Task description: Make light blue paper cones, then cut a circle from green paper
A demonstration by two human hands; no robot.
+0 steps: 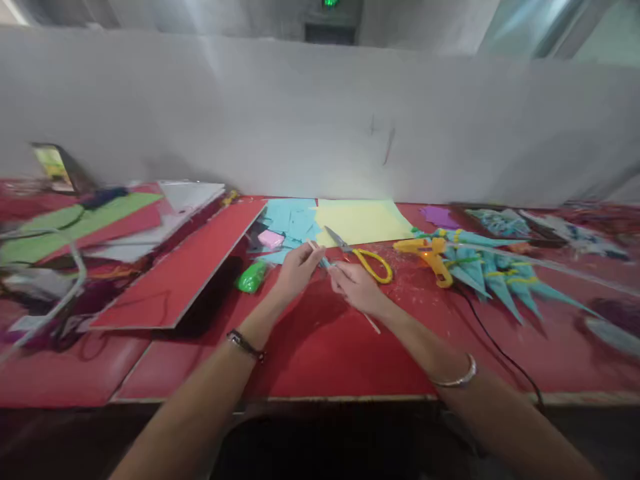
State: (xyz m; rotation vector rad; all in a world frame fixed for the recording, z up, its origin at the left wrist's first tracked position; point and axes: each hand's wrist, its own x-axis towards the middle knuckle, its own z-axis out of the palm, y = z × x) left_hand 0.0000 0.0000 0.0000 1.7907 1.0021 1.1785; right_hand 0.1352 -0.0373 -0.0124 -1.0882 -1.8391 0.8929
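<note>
My left hand and my right hand meet near the middle of the red table. Both are closed, pinching a small light-blue paper piece between them. A thin pale stick shows below my right hand; whether that hand holds it is unclear. Scissors with yellow handles lie just beyond my right hand. Light-blue paper pieces and a pale yellow sheet are behind my hands. A green bundle and a pink block sit left of them.
A red board stands raised at the left. To the right are an orange glue gun with a black cord, and light-blue paper cones. A white partition closes off the back.
</note>
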